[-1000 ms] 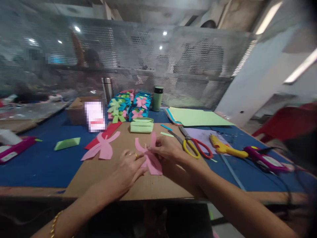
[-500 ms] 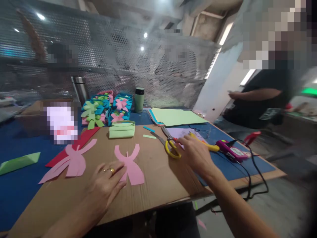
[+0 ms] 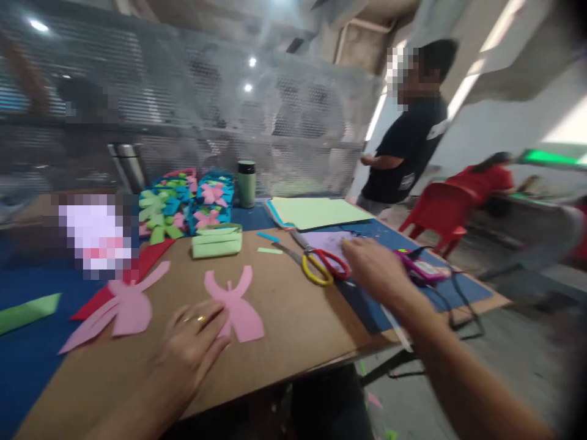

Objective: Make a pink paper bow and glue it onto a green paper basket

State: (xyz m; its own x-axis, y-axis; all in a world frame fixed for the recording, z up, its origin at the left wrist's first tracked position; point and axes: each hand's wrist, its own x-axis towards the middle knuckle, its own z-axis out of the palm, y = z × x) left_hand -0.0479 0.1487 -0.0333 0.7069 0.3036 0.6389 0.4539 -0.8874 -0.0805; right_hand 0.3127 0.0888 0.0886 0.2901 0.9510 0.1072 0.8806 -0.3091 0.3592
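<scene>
My left hand (image 3: 195, 342), with rings on its fingers, rests with extended fingertips on a pink paper cutout (image 3: 245, 318) lying flat on the brown board. My right hand (image 3: 373, 269) is closed around a yellow glue gun (image 3: 345, 243), mostly hidden by the hand; a white stick (image 3: 397, 330) juts out below the wrist. Just left of that hand lie scissors (image 3: 317, 269) with a yellow and a red handle loop. Another pink cutout (image 3: 131, 308) overlaps a red paper strip (image 3: 153, 256) on the left. A folded light green paper piece (image 3: 216, 242) stands behind the cutouts.
Blue holders with paper flowers (image 3: 213, 194) stand at the back, beside a green bottle (image 3: 246, 183) and a steel flask (image 3: 127, 168). A paper stack (image 3: 321, 212) lies behind the scissors. A purple device (image 3: 422, 269) with black cable sits right. A person (image 3: 408, 146) stands beyond.
My right hand has closed on the yellow glue gun and lifted it off the table, shifting slightly right. My left hand stays on the pink cutout. The view has turned right.
</scene>
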